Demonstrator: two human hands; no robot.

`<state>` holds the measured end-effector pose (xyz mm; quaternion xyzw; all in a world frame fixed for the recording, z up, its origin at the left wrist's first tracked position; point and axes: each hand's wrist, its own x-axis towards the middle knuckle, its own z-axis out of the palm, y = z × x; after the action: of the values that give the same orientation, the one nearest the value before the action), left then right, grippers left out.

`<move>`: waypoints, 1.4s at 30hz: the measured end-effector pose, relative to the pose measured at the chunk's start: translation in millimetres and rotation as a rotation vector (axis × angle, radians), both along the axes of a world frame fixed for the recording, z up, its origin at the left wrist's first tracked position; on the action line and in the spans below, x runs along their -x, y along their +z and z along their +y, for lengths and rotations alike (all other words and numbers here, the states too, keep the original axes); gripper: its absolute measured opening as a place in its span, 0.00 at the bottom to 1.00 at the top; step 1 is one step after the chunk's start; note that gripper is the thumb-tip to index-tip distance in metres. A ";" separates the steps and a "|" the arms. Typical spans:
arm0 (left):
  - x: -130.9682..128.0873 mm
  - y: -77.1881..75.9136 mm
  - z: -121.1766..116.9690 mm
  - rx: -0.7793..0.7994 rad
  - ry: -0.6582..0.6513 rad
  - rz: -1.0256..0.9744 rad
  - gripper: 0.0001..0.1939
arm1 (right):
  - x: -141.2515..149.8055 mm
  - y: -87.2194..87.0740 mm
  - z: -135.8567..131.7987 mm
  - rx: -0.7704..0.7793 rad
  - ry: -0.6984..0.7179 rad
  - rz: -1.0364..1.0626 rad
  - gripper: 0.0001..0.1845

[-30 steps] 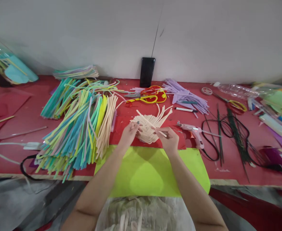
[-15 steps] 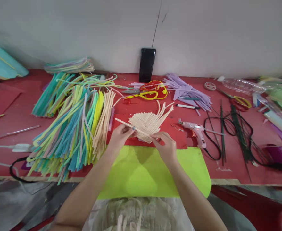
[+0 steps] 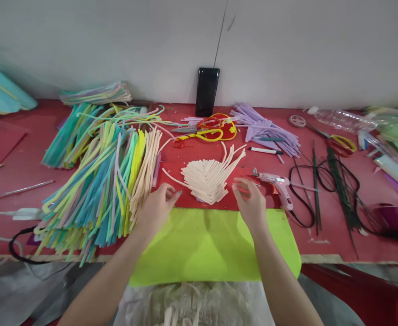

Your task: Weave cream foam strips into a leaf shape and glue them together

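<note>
A cream leaf-shaped piece of fuzzy pipe cleaners [image 3: 206, 177], laid in a V pattern, rests on a red sheet [image 3: 231, 199]. Several loose ends stick out at its upper right, and one stem reaches out to the left. My left hand [image 3: 160, 203] is off to the left of this piece, fingers loosely curved and apart, holding nothing. On the other side, my right hand [image 3: 251, 201] is open and empty, thumb apart from the fingers. Close to it on the right lies a pink hot glue gun [image 3: 277, 183].
Bundles of coloured pipe cleaners [image 3: 100, 181] lie at left, beside cream ones [image 3: 146, 163]. Behind are yellow-handled scissors [image 3: 202, 133], purple pipe cleaners [image 3: 267, 129] and an upright phone [image 3: 207, 93]. Dark green stems [image 3: 343, 194] lie right. A lime-green board [image 3: 215, 253] is in front.
Both hands have let go of the cream pipe cleaner and drawn apart, left hand leftward, right hand rightward. That stem now lies across the leaf shape's left side.
</note>
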<state>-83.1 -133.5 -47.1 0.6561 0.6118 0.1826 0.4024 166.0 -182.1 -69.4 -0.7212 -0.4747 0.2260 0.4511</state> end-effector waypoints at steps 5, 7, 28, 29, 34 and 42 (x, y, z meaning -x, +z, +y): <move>-13.1 11.6 -2.8 -0.566 -0.360 0.313 0.10 | -9.4 -8.2 12.8 0.014 0.019 0.245 0.19; -17.7 7.4 5.5 -0.632 -0.544 0.312 0.12 | -10.9 -8.8 19.6 0.036 0.004 0.356 0.23; -15.8 -32.8 32.3 -0.723 -0.702 0.255 0.10 | -17.5 -5.5 92.4 0.116 0.122 0.362 0.27; -16.3 -33.2 32.2 -0.720 -0.703 0.260 0.10 | -17.2 -4.4 96.5 0.123 0.132 0.360 0.28; -18.1 -29.8 29.0 -0.689 -0.642 0.222 0.09 | -16.6 -6.3 113.0 0.122 0.179 0.303 0.27; -24.8 -6.8 25.7 -0.706 -0.559 0.153 0.09 | -16.0 -5.2 112.7 0.138 0.254 0.423 0.21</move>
<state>-58.4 -107.8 -53.8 0.9046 0.3395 0.2153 0.1414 182.0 -69.4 -74.6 -0.6214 -0.4400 0.4588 0.4581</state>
